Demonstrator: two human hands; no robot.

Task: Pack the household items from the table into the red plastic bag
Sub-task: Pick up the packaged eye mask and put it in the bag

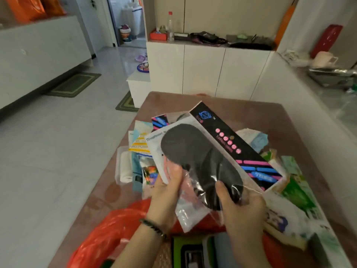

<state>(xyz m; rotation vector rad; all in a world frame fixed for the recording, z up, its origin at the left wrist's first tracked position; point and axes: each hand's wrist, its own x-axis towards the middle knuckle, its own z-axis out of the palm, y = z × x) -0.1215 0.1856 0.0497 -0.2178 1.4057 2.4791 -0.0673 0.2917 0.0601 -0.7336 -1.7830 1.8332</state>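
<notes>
Both hands, left hand (170,188) and right hand (243,207), close their grip on a clear packet of black insoles (197,161), poised at 12 o'clock above the open red plastic bag (108,231) for insertion.

We note a brown table (251,113) with a glossy top; its far end is bare. A heap of packaged goods sits mid-table: a white roll in a clear wrapper (123,168) at the left edge, a yellow-striped packet (138,144) beside it, and a green-printed pack (297,192) on the right. A red plastic bag (108,235) lies crumpled at the near edge.
</notes>
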